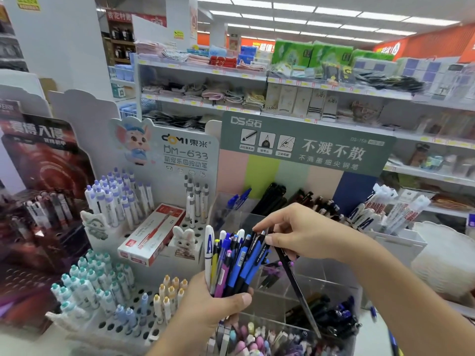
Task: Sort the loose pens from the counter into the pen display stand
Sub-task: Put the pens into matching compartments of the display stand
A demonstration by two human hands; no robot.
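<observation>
Nearest, a clear acrylic compartmented stand (303, 301) holds dark pens and pastel erasers. The left hand (213, 304) is closed around an upright bunch of blue, black, purple and white pens (231, 260); the right hand (298, 235) pinches a black pen (295, 281) slanting into the stand. Behind, a white perforated holder (128, 327) reads "DM-633".

A mixed bunch of loose plastic pens (231, 260), blue, black, purple, yellow and one white-barrelled, stands upright and fanned out, tips down, near the middle of the scene. A slim black pen (295, 283) slants away from the bunch, top end near the bunch's upper right and tip low and to the right. Behind and below them sits the clear acrylic pen display stand (308, 291), its compartments holding dark pens to the right and pastel ones nearest.
</observation>
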